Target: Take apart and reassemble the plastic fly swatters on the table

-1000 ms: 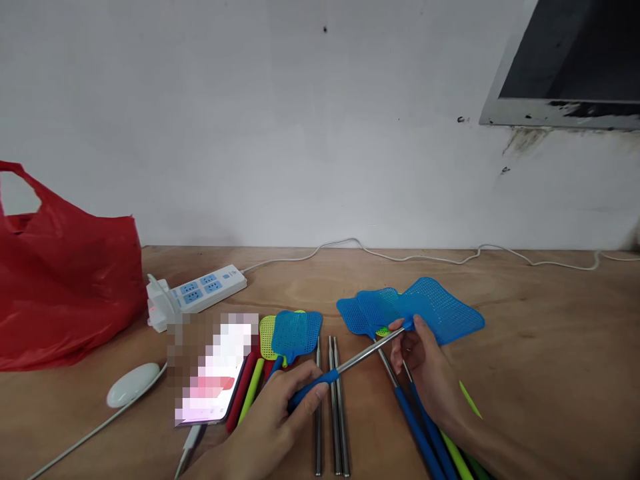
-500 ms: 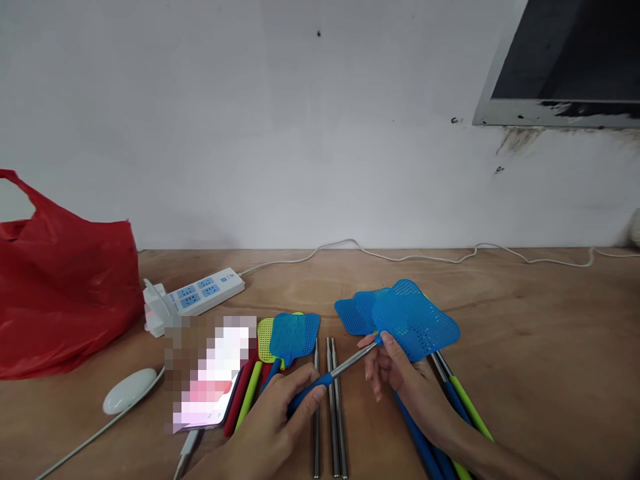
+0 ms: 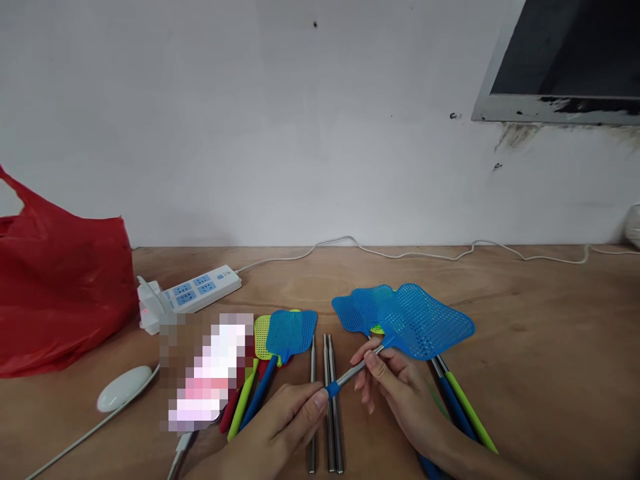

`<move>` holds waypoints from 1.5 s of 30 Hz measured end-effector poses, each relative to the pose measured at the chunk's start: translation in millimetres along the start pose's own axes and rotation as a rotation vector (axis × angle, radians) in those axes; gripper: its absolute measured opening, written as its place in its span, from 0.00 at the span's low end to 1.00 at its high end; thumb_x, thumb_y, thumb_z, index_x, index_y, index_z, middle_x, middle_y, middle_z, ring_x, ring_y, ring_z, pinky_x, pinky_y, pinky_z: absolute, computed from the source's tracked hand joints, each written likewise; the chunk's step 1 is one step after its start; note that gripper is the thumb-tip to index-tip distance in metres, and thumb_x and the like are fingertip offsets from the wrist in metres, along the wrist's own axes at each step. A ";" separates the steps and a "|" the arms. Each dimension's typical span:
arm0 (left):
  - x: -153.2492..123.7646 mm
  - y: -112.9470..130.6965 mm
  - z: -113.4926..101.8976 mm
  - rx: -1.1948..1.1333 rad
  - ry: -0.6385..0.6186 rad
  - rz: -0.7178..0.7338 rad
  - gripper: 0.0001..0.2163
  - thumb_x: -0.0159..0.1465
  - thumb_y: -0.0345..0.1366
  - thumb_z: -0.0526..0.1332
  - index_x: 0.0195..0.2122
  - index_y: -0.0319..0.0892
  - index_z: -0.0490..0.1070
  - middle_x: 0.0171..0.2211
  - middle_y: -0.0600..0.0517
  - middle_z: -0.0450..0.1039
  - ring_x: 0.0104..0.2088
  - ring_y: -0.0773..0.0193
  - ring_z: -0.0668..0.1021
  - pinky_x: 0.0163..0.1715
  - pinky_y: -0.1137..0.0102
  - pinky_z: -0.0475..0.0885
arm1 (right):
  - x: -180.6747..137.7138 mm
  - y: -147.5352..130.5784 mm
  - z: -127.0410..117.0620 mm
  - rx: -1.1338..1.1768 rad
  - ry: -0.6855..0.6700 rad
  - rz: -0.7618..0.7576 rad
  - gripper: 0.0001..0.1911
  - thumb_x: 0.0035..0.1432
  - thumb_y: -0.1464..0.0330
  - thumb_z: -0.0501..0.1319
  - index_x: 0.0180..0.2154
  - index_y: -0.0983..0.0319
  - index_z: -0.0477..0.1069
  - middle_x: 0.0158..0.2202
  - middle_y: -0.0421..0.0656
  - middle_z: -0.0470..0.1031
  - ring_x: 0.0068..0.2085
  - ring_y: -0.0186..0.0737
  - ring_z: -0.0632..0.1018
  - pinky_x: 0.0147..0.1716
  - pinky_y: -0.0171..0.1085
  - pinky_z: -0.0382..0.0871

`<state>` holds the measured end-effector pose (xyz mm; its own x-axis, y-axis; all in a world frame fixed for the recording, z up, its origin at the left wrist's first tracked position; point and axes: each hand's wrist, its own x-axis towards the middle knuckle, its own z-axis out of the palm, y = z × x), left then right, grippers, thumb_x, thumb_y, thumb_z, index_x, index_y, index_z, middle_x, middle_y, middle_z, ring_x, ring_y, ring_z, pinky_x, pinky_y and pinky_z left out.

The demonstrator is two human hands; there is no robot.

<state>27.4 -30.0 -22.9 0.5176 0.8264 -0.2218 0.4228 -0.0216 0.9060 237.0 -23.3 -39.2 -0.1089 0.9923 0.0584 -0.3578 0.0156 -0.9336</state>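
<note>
Between my hands is a blue fly swatter point(image 3: 433, 325), tilted, its perforated head up to the right. My left hand point(image 3: 295, 417) is closed around its blue handle, with only the handle's end showing past the thumb. My right hand point(image 3: 395, 383) pinches the metal shaft point(image 3: 354, 373) just below the head. Behind the held head, more blue swatter heads point(image 3: 350, 313) lie overlapped, with blue and green handles point(image 3: 470, 413) beneath my right forearm. Several metal rods point(image 3: 331, 413) lie under the held swatter. To their left rests a pile of blue, yellow-green and red swatters point(image 3: 291, 331).
A phone point(image 3: 210, 380) with a blurred bright screen lies at left, beside a white oval device point(image 3: 125, 388) and its cable. Behind are a white power strip point(image 3: 203, 290) and a red plastic bag point(image 3: 65, 293). A thin white cable point(image 3: 400, 255) runs along the wall.
My left hand has shifted up the handle toward the shaft. My right hand has slid from the head's base onto the shaft, and the swatter head has turned and moved slightly right.
</note>
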 end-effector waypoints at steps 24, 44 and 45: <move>6.8 -10.3 -25.9 0.520 0.450 0.180 0.17 0.72 0.48 0.46 0.55 0.46 0.61 0.18 0.59 0.64 0.20 0.60 0.70 0.23 0.69 0.57 | 22.1 -20.0 -18.1 0.234 0.233 0.021 0.17 0.46 0.56 0.74 0.27 0.62 0.75 0.27 0.39 0.75 0.21 0.27 0.68 0.14 0.26 0.60; 15.4 -7.1 -55.5 1.042 0.565 -0.106 0.12 0.67 0.38 0.50 0.44 0.44 0.71 0.29 0.50 0.78 0.32 0.52 0.80 0.27 0.68 0.62 | 21.3 -23.6 -17.4 0.214 0.127 0.149 0.17 0.40 0.62 0.78 0.25 0.64 0.73 0.23 0.38 0.76 0.17 0.27 0.70 0.13 0.25 0.63; 15.4 -7.2 -55.4 1.056 0.554 -0.113 0.12 0.67 0.38 0.51 0.43 0.44 0.72 0.30 0.50 0.78 0.33 0.52 0.81 0.27 0.68 0.62 | 21.5 -23.3 -17.6 0.217 0.128 0.146 0.17 0.40 0.62 0.78 0.25 0.64 0.74 0.22 0.38 0.76 0.17 0.27 0.70 0.13 0.25 0.63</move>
<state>-8.9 14.0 -12.9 0.1570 0.9777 0.1394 0.9812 -0.1704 0.0902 259.3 -0.1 -22.4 -0.0606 0.9898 -0.1289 -0.5384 -0.1411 -0.8308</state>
